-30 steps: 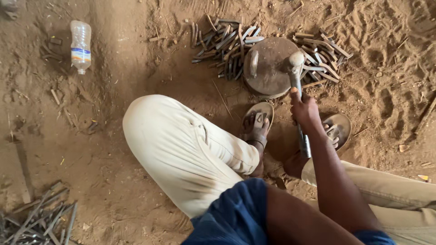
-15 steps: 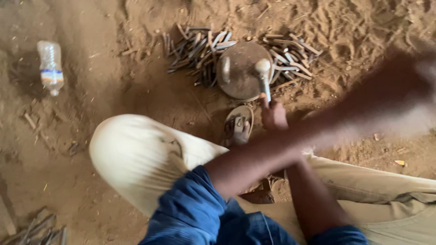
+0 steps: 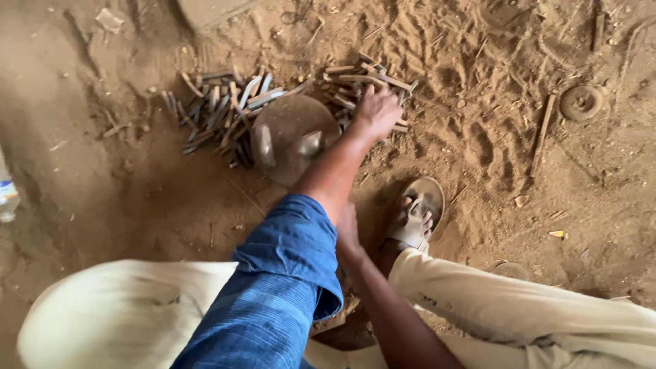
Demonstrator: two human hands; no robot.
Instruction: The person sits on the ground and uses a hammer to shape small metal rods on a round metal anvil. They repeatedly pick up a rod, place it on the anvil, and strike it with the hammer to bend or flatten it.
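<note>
— What is the left hand (image 3: pixel 376 111) on?

— It reaches forward across the body and rests on the right-hand heap of short metal pieces (image 3: pixel 362 78) lying in the sand. The fingers are curled down over the pieces at the near edge of that heap; whether they have actually closed round one, I cannot tell from above.

— And the heap itself, where does it lie?

— Just beyond and to the right of a round, dusty metal block (image 3: pixel 294 137) set into the ground. A second, larger heap of the same kind of pieces (image 3: pixel 219 116) lies on the block's left side, so the block sits between the two.

— Anything on the block?

— A hammer head (image 3: pixel 311 143) lies on its top, near the middle, partly hidden by the left forearm crossing over it.

— The right hand?

— The right hand (image 3: pixel 347 229) is low, close to the body, under the blue sleeve (image 3: pixel 287 273) of the left arm. Only its back shows; its fingers are hidden, so its grip cannot be told.

— What else is around?

— A foot in a pale sandal (image 3: pixel 418 212) rests on the sand just right of that hand. Pale trouser legs (image 3: pixel 519 307) fill the lower edge. A small round metal disc (image 3: pixel 581 102) lies well apart, far right, and a plastic bottle (image 3: pixel 7 195) shows at the left edge.
</note>
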